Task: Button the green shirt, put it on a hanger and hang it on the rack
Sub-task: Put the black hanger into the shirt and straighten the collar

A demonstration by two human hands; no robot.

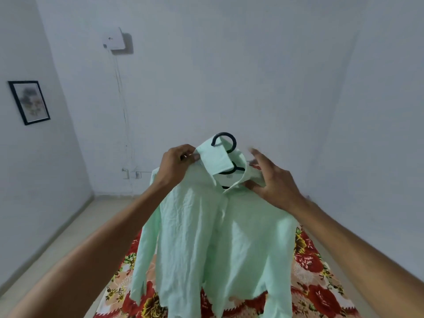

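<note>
The pale green shirt (206, 230) hangs in the air in front of me, its front closed and its sleeves dangling. A black hanger (226, 145) sits inside it; the hook sticks up above the collar and part of its bar shows in the neck opening. My left hand (177, 164) pinches the left collar flap at the shoulder. On the other side, my right hand (273, 182) grips the collar and shoulder, thumb under the fabric and fingers spread above it. No rack is in view.
A red floral sheet (319, 267) covers the surface below the shirt. White walls surround the room. A framed picture (28, 102) hangs on the left wall, a white box (114, 40) with a cable is on the far wall, and beige floor (68, 226) lies to the left.
</note>
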